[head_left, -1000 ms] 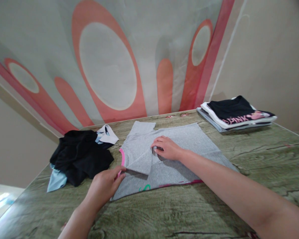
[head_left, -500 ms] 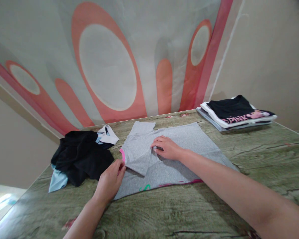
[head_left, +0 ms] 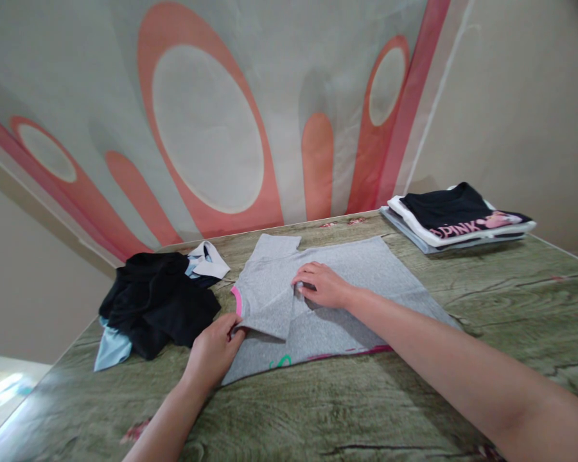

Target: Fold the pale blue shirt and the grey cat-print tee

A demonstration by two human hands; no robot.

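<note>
A grey T-shirt [head_left: 361, 276] with a pink collar lies flat on the green wood-grain table [head_left: 347, 410], one sleeve folded over its middle. My left hand [head_left: 214, 353] pinches the shirt's left edge just below the pink collar, fingers closed on the cloth. My right hand [head_left: 320, 285] rests on the shirt's middle with fingers curled, pressing down the inner end of the folded sleeve.
A crumpled heap of black and light blue clothes [head_left: 157, 305] lies left of the shirt. A stack of folded shirts [head_left: 455, 218], the top one black with pink lettering, sits at the table's far right. A banner with orange ovals [head_left: 212, 122] hangs behind the table.
My left hand slid a little right and up along the shirt's edge toward the collar and now grips the fold. My right hand has stayed where it was.
</note>
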